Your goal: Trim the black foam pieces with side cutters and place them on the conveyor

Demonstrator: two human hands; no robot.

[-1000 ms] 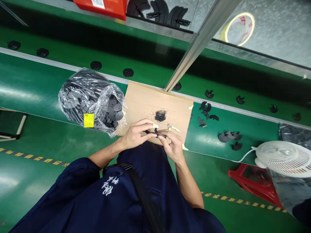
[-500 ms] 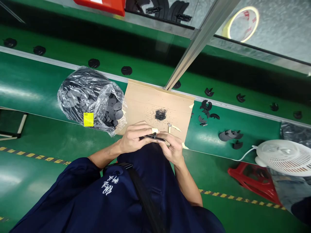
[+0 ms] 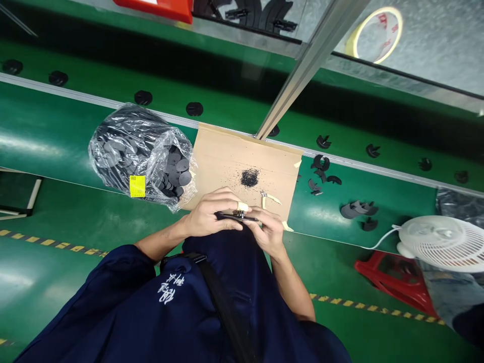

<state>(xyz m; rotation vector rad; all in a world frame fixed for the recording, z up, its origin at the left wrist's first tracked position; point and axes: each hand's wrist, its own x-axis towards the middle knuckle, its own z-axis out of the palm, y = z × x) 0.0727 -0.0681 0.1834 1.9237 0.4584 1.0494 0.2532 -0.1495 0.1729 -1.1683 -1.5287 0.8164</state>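
Note:
Between my two hands is a thin black plastic part (image 3: 237,216), held nearly edge-on in front of my body at the bench's near edge. My left hand (image 3: 210,214) is closed on its left end, with pale tape round one finger. On its right end my right hand (image 3: 267,229) is closed, fingers and thumb pinching it. Just beyond lies a brown cardboard sheet (image 3: 215,156) bearing a small heap of black bits (image 3: 249,177). Nippers with cream handles (image 3: 271,198) rest on the cardboard near my right hand.
Left of the cardboard is a clear plastic bag (image 3: 128,126) of black discs. Black curved pieces (image 3: 357,209) lie to the right, near a white fan (image 3: 442,242). Several black parts sit along the green belt (image 3: 227,91) behind a metal post (image 3: 302,75). A red stool (image 3: 393,282) stands below.
The black part has tilted in my hands, showing more of its face and the small raised piece on it. My left fingers have shifted slightly. Parts on the belt have moved slightly left.

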